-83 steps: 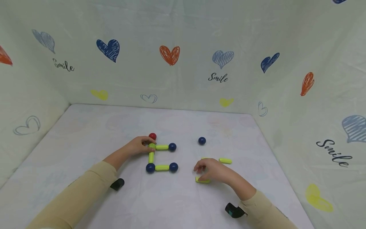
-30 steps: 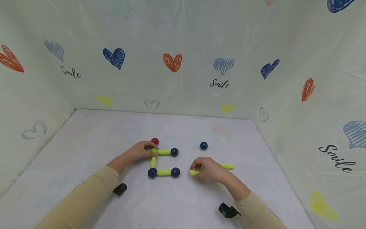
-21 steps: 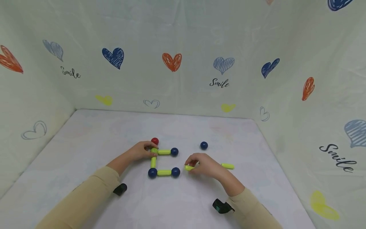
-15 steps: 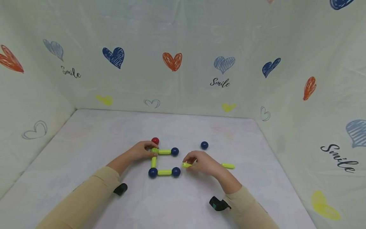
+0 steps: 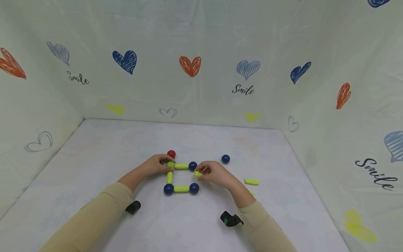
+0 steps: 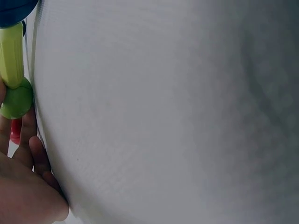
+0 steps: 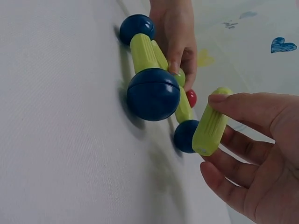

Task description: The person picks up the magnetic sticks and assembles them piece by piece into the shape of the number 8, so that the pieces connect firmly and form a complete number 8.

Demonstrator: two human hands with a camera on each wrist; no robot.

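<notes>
My left hand holds a green ball at the far left corner of a three-sided frame of magnetic rods and balls. Between thumb and fingers, my right hand pinches a yellow-green magnetic rod. That rod is close to the blue ball at the end of the frame's far rod; whether they touch I cannot tell. The near rod joins two more blue balls. A side rod links the green ball to the near left blue ball.
A red ball sits just behind the green one. Farther right stand a loose blue ball and a loose rod; another rod is mostly hidden behind my right arm. Patterned cloth walls border the table.
My right hand, earlier over the loose rods, has taken one up and carried it left and away from me to the frame's far blue ball. My left hand stays on the green ball.
</notes>
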